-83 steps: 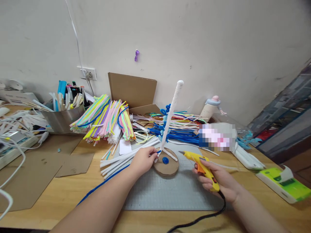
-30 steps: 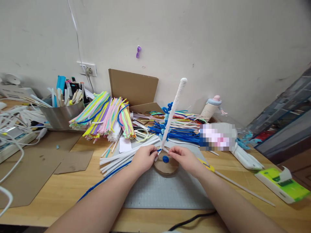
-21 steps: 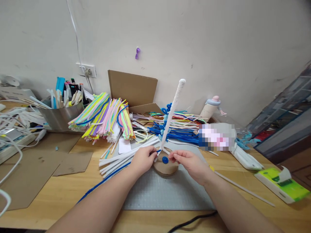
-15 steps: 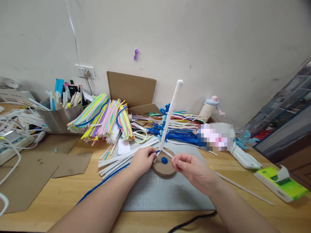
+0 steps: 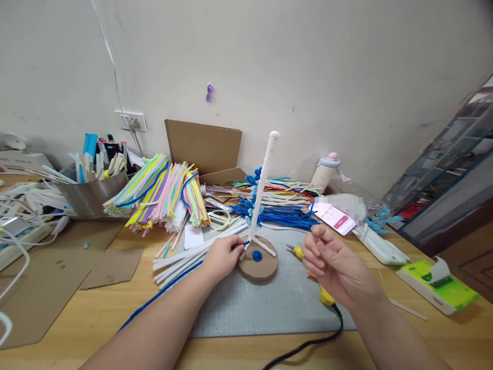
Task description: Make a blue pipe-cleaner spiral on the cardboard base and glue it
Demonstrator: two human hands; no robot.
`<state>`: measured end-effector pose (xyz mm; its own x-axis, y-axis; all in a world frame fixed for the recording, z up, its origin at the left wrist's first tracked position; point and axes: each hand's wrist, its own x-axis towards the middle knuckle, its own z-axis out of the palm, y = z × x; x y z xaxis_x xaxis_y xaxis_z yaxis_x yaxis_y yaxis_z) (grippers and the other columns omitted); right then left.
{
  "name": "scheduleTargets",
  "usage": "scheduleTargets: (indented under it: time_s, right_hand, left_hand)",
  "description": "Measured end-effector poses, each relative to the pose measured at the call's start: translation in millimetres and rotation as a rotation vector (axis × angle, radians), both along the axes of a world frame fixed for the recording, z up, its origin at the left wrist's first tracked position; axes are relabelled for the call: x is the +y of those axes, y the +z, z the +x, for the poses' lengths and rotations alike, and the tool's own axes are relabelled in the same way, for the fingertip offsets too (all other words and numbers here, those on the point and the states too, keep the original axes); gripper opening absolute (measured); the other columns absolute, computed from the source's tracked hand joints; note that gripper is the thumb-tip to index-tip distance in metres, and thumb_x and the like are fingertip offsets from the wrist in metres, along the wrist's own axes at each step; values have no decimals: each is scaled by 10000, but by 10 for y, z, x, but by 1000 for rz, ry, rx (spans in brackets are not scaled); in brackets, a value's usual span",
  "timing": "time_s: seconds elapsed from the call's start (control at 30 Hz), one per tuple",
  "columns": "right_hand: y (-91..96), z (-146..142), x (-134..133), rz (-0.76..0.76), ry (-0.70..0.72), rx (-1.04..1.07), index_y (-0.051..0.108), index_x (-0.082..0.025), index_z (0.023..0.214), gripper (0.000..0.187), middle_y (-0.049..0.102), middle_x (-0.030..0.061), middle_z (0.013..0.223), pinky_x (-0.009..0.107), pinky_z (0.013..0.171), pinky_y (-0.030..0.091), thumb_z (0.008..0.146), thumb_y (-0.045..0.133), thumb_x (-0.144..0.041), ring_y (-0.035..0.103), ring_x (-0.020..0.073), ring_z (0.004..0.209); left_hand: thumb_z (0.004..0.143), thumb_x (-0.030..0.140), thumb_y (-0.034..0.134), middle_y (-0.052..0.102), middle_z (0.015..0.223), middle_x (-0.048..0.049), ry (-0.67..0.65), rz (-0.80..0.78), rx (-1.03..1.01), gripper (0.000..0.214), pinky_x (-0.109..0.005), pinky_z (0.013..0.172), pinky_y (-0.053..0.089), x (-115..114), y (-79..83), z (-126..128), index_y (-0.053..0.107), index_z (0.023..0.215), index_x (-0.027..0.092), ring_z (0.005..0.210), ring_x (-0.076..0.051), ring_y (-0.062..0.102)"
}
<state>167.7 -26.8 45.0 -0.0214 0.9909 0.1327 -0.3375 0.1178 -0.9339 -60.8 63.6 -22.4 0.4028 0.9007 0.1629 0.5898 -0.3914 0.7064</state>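
My left hand (image 5: pixel 224 255) is closed in a pinch, with a short end of blue pipe cleaner (image 5: pixel 247 242) poking out from its fingertips. It is beside the foot of a white wrapped stem (image 5: pixel 261 185), which stands tilted on a round cardboard disc (image 5: pixel 259 272) with white legs splayed out. Blue looped shapes (image 5: pixel 254 191) show along the stem's left side, and a blue coil (image 5: pixel 257 255) is on the disc. To the right, my right hand (image 5: pixel 327 262) hangs apart from the disc, fingers curled together; their contents are hidden. Behind it is a yellow pointed tool (image 5: pixel 326 296), partly covered.
A grey cutting mat (image 5: pixel 246 313) lies beneath. White pipe cleaners (image 5: pixel 169 264), coloured bundles (image 5: pixel 154 198) and blue pipe cleaners (image 5: pixel 285 213) stand left and behind. A phone (image 5: pixel 339 221), a tissue pack (image 5: pixel 437 285) and a black cord (image 5: pixel 304 343) are at right and front.
My right hand has left the white leg's end and moved right and up. The yellow tool and the phone's screen now show. My left hand stays at the stem's foot.
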Motion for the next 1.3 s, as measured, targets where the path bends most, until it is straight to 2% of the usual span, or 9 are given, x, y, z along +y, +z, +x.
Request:
scheduleTargets:
  time_s: [0.1, 0.2, 0.27, 0.37, 0.5, 0.67, 0.9, 1.13, 1.3]
  right_hand:
    - [-142, 25, 48, 68, -72, -358, 523, -286, 1011, 266, 542, -5, 856, 269, 681, 449, 778, 642, -336, 518, 141, 748]
    - [-323, 28, 115, 94, -134, -762, 531, -215, 779, 140, 514, -1, 697, 287, 654, 421, 856, 485, -323, 491, 154, 672]
    - [-414, 2, 172, 153, -176, -864, 517, -210, 850, 100, 525, 4, 719, 286, 639, 410, 845, 421, -236, 492, 156, 666]
    - [-457, -64, 269, 213, -147, -893, 488, -210, 1023, 261, 566, 21, 849, 292, 691, 413, 796, 379, -142, 527, 161, 752]
    - [-429, -140, 373, 148, -86, -950, 495, -212, 754, 192, 519, -21, 655, 255, 598, 364, 831, 324, -173, 495, 147, 645]
    - [-445, -158, 314, 91, -141, -1063, 484, -215, 797, 179, 557, -23, 680, 245, 579, 336, 884, 392, -342, 503, 149, 643]
    - [-331, -56, -135, -64, 301, -1202, 557, -204, 674, 265, 605, -29, 611, 217, 496, 284, 880, 424, -305, 508, 111, 541]
    - [-346, -100, 26, -54, 113, -1229, 546, -198, 643, 281, 565, -30, 555, 228, 490, 285, 875, 435, -309, 506, 118, 529]
    - [-458, -172, 240, 176, -111, -1299, 615, -211, 766, 186, 626, 8, 744, 257, 592, 350, 862, 456, -218, 551, 154, 687]
  left_hand:
    - [824, 232, 527, 671, 818, -12, -50, 51, 24, 167, -258, 692, 406, -71, 55, 27, 693, 835, 217, 772, -172, 594]
    - [840, 172, 504, 638, 951, -28, -124, 139, 53, 214, -255, 773, 410, -187, 93, 98, 700, 900, 232, 866, -167, 578]
    - [840, 132, 490, 624, 990, -29, -134, 165, 78, 238, -256, 793, 416, -265, 92, 157, 676, 952, 230, 893, -164, 575]
    - [810, 104, 516, 633, 929, -22, -57, 133, 132, 186, -267, 768, 423, -362, 56, 236, 629, 917, 206, 876, -175, 581]
    - [811, 144, 521, 614, 843, -9, -25, 120, 230, 87, -258, 659, 397, -469, 4, 290, 574, 787, 208, 788, -177, 581]
    - [829, 151, 477, 596, 862, -16, -23, 79, 241, 104, -247, 629, 375, -567, -24, 276, 550, 782, 208, 764, -162, 575]
    - [812, 171, 515, 598, 817, -11, -4, 0, 202, 72, -256, 686, 397, -520, -32, 248, 553, 760, 202, 774, -166, 569]
    - [836, 164, 512, 586, 857, -3, -13, 77, 196, 103, -242, 673, 399, -479, -33, 258, 568, 762, 207, 793, -154, 571]
    - [848, 171, 515, 607, 837, -2, 20, 211, 347, 105, -255, 634, 383, -438, -21, 307, 583, 782, 216, 810, -180, 577]
